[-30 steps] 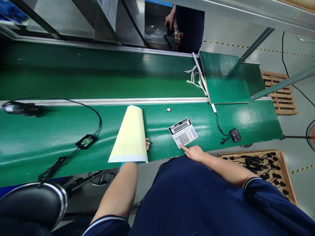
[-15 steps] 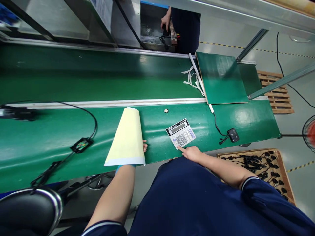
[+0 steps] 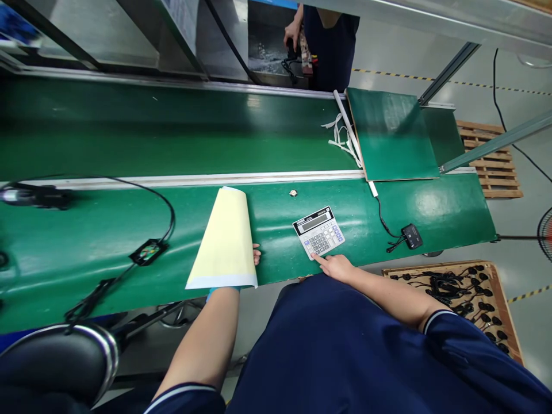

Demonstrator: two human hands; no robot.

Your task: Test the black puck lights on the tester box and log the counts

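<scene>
Your right hand (image 3: 338,268)'s nearer, index finger out, touching the mid-frame calculator (image 3: 319,232) up-left of it; left hand (image 3: 256,254), mostly under yellow paper (image 3: 224,241): can't tell its grip.

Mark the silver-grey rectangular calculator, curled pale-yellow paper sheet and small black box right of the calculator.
Silver-grey calculator (image 3: 321,237), head view: keypad.
Pale-yellow paper sheet (image 3: 226,240), head view: middle of its face.
Small black box (image 3: 412,236), head view: top face.
</scene>
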